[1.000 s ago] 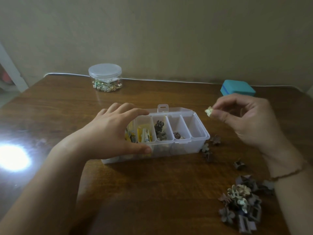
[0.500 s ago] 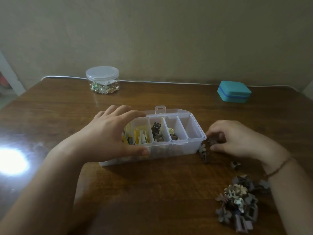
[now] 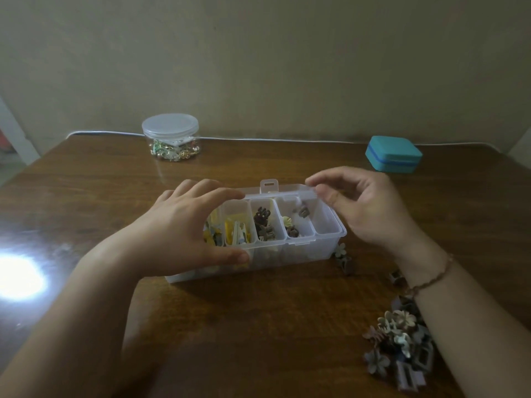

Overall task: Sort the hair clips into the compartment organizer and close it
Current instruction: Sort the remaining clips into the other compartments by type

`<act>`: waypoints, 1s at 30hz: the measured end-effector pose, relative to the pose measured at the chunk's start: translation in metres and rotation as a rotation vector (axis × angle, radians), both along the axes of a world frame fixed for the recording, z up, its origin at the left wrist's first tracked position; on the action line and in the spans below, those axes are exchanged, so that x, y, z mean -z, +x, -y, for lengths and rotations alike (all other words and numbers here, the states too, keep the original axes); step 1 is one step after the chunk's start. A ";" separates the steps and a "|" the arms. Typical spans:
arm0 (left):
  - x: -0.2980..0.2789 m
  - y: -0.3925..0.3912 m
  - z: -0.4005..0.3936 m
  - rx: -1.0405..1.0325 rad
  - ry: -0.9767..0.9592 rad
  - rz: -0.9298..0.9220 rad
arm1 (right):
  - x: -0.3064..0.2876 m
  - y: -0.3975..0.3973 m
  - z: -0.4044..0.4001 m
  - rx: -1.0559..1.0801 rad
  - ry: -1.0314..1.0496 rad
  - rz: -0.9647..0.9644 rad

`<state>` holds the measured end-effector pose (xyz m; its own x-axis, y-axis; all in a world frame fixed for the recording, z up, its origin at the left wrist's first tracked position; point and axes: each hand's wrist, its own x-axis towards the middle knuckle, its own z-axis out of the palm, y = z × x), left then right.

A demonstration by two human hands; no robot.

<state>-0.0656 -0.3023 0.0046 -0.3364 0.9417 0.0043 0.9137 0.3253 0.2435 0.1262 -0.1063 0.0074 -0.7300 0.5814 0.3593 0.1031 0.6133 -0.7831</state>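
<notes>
The clear compartment organizer [image 3: 330,234] stands open at the table's middle, its lid folded back. My left hand [image 3: 178,225] grips its left end, thumb on the front wall. My right hand [image 3: 365,205] hovers over the right end, fingers loosely apart, nothing visibly in them. Just below its fingertips a small brown clip [image 3: 303,211] is in the fourth compartment, above a cream flower clip [image 3: 286,221]. The left compartments hold yellow clips, the third dark brown ones, and the rightmost looks bare. A pile of flower and square clips [image 3: 399,340] lies front right.
Two loose clips [image 3: 344,259] lie against the organizer's right corner and another [image 3: 396,275] by my right wrist. A lidded clear jar [image 3: 171,137] stands back left, a teal case [image 3: 393,153] back right. A bright glare [image 3: 17,277] marks the left of the table.
My right hand dropped a cream clip into the box, reached down to the table beside it, then rose over the right end; a brown clip now shows in the fourth compartment. Left hand unmoved.
</notes>
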 end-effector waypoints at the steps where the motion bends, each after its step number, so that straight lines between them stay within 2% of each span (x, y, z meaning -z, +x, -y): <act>1: 0.000 0.000 0.000 -0.001 0.000 -0.001 | 0.002 0.003 -0.005 0.054 -0.017 -0.012; 3: 0.000 0.000 0.000 0.001 0.003 -0.001 | 0.002 0.013 -0.015 0.196 -0.003 -0.012; 4: 0.000 0.000 0.000 0.003 0.006 0.000 | -0.001 0.020 -0.021 0.238 0.024 0.072; 5: 0.001 0.000 0.000 0.003 0.007 0.000 | -0.004 0.026 -0.025 0.219 0.043 0.225; 7: 0.000 0.000 0.000 0.000 0.001 0.003 | -0.008 0.030 -0.029 0.051 0.043 0.622; 9: 0.000 0.000 0.000 0.000 -0.001 0.006 | -0.007 0.029 -0.026 -0.071 0.018 0.831; 14: 0.001 -0.001 0.000 0.002 -0.002 0.009 | -0.005 0.025 -0.018 -0.054 0.044 0.843; 16: 0.001 -0.001 0.000 0.003 -0.005 0.008 | -0.006 0.026 -0.020 0.057 0.080 0.710; 19: 0.001 -0.001 0.000 0.008 -0.003 0.008 | -0.007 0.025 -0.018 0.311 0.061 0.153; 21: 0.001 -0.001 0.000 0.011 0.001 0.011 | -0.009 0.022 -0.010 0.245 -0.049 -0.116; 22: 0.001 -0.001 0.000 0.011 0.002 0.011 | -0.010 0.020 -0.005 0.176 -0.091 -0.146; 25: 0.000 -0.001 0.000 0.004 -0.004 0.015 | -0.005 0.014 0.005 0.031 -0.006 0.024; 29: 0.000 0.000 0.000 0.005 0.000 0.006 | -0.007 0.023 -0.004 0.126 0.067 -0.078; 30: 0.000 0.000 0.000 0.006 0.001 0.009 | -0.010 0.028 -0.008 0.152 0.083 -0.042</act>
